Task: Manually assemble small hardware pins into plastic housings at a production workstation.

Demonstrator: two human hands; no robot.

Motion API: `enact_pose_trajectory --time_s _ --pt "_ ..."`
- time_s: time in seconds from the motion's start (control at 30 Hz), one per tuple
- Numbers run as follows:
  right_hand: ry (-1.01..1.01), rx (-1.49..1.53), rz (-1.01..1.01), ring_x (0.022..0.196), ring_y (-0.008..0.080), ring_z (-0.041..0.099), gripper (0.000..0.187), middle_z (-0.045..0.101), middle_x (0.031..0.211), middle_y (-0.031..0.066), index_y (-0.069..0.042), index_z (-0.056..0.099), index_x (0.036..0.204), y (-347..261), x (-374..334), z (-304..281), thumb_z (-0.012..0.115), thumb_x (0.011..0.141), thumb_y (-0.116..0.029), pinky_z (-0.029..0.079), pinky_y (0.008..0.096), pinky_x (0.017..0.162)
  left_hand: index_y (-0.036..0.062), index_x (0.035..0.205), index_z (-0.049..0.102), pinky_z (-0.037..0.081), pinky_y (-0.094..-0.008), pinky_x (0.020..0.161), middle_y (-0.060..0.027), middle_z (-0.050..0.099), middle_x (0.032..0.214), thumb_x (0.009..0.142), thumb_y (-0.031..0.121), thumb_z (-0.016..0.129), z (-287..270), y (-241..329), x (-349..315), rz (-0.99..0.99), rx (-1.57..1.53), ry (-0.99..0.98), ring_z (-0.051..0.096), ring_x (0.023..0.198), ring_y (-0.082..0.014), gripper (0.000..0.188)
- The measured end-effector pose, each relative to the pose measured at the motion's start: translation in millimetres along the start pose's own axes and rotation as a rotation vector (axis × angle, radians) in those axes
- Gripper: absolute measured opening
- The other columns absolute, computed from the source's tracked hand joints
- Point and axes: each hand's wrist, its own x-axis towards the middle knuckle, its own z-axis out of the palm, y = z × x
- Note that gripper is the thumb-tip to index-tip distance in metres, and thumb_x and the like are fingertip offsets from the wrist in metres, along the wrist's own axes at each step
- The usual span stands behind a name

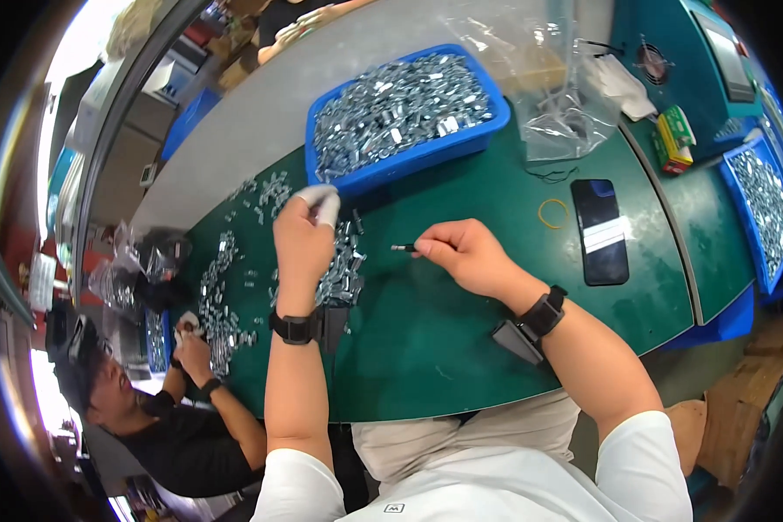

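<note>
My left hand [306, 239] is at the near left corner of a blue bin [409, 170] heaped with small shiny metal parts. White finger covers sit on its fingertips, which are bent together; whatever may be between them is hidden. Below and beside this hand lies a pile of loose metal parts [344, 270] on the green table. My right hand [470, 252] is closed in a pinch around a short, thin black piece with a silvery tip [402, 248]. The tip points left, toward the pile, apart from it.
A phone [602, 235], a yellow rubber band [552, 214] and a clear plastic bag [565, 126] lie on the right. More metal parts [222, 317] are scattered on the left, where a co-worker [183, 409] handles something. Another blue bin [761, 209] stands far right.
</note>
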Motion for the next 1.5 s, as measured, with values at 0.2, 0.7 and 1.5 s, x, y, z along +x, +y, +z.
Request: enact_pose_trajectory --time_s 0.2,0.7,1.5 --pt "-0.014 -0.074 -0.038 0.063 0.004 0.043 0.022 0.055 0.067 -0.0047 -0.001 0.072 0.095 1.9 0.0 10.1 0.062 0.097 -0.02 0.037 0.0246 0.056 0.0033 0.106 0.07 0.05 -0.0404 0.086 -0.016 0.068 0.103 0.084 0.007 0.069 14.3 -48.3 -25.6 0.345 0.421 -0.072 0.063 0.096 -0.0337 0.022" --pt "0.078 -0.232 -0.301 0.071 0.0264 0.066 0.024 0.069 0.082 0.0173 -0.003 0.071 0.093 13.4 2.9 8.8 0.066 0.092 -0.026 0.053 0.0384 0.068 0.0021 0.091 0.067 0.052 -0.0401 0.079 -0.0164 0.067 0.091 0.077 -0.003 0.065 14.3 -28.7 -33.1 0.5 0.164 -0.138 0.064 0.085 -0.0352 0.016" --pt "0.089 -0.208 -0.321 0.064 0.0286 0.061 0.014 0.066 0.069 0.0114 -0.004 0.069 0.084 12.9 -8.1 18.4 0.066 0.087 -0.016 0.045 0.0388 0.058 -0.002 0.109 0.066 0.049 -0.0244 0.07 -0.0076 0.066 0.093 0.098 0.011 0.061 28.9 -4.2 -86.9 -0.223 -0.505 -0.26 0.059 0.078 -0.0134 0.018"
